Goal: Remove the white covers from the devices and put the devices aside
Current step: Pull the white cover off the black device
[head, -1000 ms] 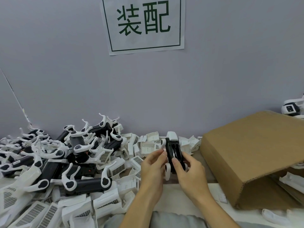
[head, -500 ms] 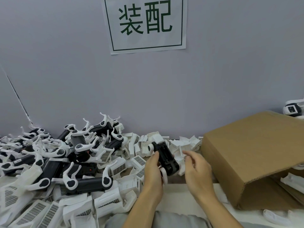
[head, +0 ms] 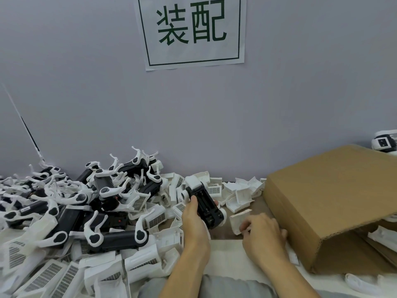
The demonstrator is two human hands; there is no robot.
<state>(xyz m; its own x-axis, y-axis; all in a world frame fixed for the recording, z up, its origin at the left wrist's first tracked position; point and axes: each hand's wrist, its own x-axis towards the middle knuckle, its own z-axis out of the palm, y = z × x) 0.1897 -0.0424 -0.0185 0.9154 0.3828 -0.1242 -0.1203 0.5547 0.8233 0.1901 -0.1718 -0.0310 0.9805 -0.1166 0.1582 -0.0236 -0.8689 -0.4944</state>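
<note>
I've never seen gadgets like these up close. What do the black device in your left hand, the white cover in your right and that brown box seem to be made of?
The black device looks like matte moulded plastic, with ribbed slots and white rounded ends. The white cover seems thin, rigid plastic with a dull finish and crisp edges. The brown box is likely corrugated cardboard: fluted layers show along its cut edge.

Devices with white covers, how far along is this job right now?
Done: a pile of stripped devices sits at the left, and loose covers lie by the wall. In hand: the left hand grips a black device; the right hand holds a white cover. How many remain can't be told.
</note>
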